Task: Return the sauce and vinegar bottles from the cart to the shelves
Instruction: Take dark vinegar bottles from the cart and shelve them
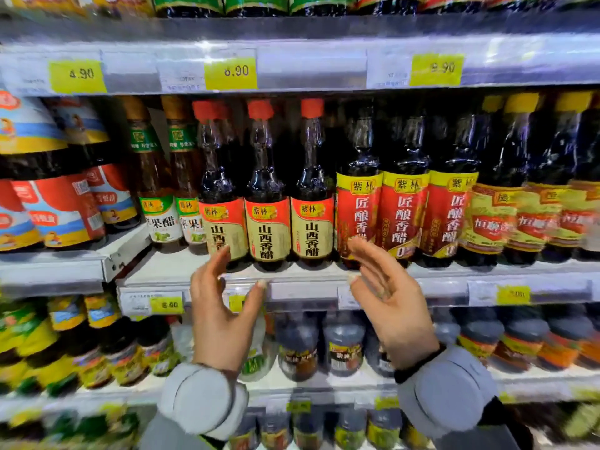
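1. We are holding our left hand [224,316] and our right hand [393,306] up in the lower middle of the frame. The palms are turned toward each other, above grey padded sleeves [203,401].
2. The left fingers [220,264] and the right fingers [367,258] are spread and nearly straight, gripping nothing. The left fingertips are overlapping a cream label, but we cannot tell whether they are touching it.
3. Three tall dark vinegar bottles with red caps and cream labels [268,228] are standing upright at the centre of the frame. They are lined up along the front of the white metal shelf [308,289], labels facing out. The cart is not showing anywhere.
4. We judge that our hands are bracketing this row to keep it square and facing forward, so the stock is reading cleanly to shoppers.
5. Dark bottles with red-and-yellow labels [402,216] are crowding in just beside on the right, and amber bottles with green-and-white labels [162,219] are sitting on the left. Each kind is grouped in its own block.
6. With nothing in hand, we are probably needing another bottle from the cart. The tall, tightly packed bottles look easy to knock, so any withdrawal is calling for care.
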Motion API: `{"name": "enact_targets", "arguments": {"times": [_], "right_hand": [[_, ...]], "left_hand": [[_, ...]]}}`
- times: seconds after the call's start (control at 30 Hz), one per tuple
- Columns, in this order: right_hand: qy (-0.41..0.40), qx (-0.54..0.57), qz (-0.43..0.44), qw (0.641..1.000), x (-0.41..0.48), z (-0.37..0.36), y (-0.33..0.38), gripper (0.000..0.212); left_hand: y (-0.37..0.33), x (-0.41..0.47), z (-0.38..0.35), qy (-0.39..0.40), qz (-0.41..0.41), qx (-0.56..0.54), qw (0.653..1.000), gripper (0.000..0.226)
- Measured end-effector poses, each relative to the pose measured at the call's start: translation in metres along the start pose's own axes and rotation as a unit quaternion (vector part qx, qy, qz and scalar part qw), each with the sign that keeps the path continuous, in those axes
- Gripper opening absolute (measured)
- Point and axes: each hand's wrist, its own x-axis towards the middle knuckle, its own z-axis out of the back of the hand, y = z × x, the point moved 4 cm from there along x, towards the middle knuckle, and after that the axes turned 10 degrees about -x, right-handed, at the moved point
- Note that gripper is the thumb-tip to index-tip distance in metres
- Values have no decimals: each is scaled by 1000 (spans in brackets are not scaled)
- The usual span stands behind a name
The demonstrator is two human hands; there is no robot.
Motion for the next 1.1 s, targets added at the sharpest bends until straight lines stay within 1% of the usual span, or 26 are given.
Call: {"name": "enact_targets", "arguments": {"times": [0.07, 0.17, 0.27, 0.43, 0.5, 0.57, 0.6, 0.67, 0.73, 0.77, 0.83, 0.9, 1.0, 1.1], "right_hand": [[1, -3, 0, 1000, -9, 6, 0, 43], [12, 1, -13, 1000, -28, 12, 4, 42], [6, -2, -19, 1000, -40, 10, 9, 35], [-16, -1, -39, 999, -65, 2, 13, 34], [-29, -22, -45, 998, -79, -10, 14, 36], [-54, -36, -71, 995, -95, -30, 19, 45], [-58, -40, -76, 995, -98, -32, 21, 44], [-58, -42, -89, 993, -112, -48, 29, 34], [-70, -45, -104, 991, -130, -72, 42, 32], [-71, -45, -105, 991, -134, -74, 43, 32], [-80, -59, -116, 988, -147, -89, 52, 42], [-93, -72, -116, 986, -155, -97, 59, 46], [-90, -86, -106, 987, -172, -111, 72, 42], [-82, -90, -101, 988, -186, -121, 83, 31]], "left_hand": [[-5, -14, 0, 8, 19, -3, 1000, 60], [-14, -36, 5, 15, 34, 11, 999, 59], [-19, -46, 14, 14, 51, 13, 999, 54], [-21, -67, 29, 26, 90, -5, 996, 46], [-18, -73, 45, 41, 107, -13, 993, 42], [-16, -80, 69, 73, 118, -13, 990, 39], [-15, -79, 72, 80, 117, -7, 990, 39], [-16, -80, 93, 97, 127, -14, 987, 38], [-14, -83, 123, 117, 133, -29, 984, 36], [-12, -83, 126, 111, 136, -28, 984, 36], [-12, -89, 146, 112, 153, -34, 981, 34], [-13, -94, 157, 122, 156, -31, 980, 37], [-23, -99, 177, 136, 158, -45, 977, 38], [-28, -106, 192, 138, 155, -43, 977, 37]]}}
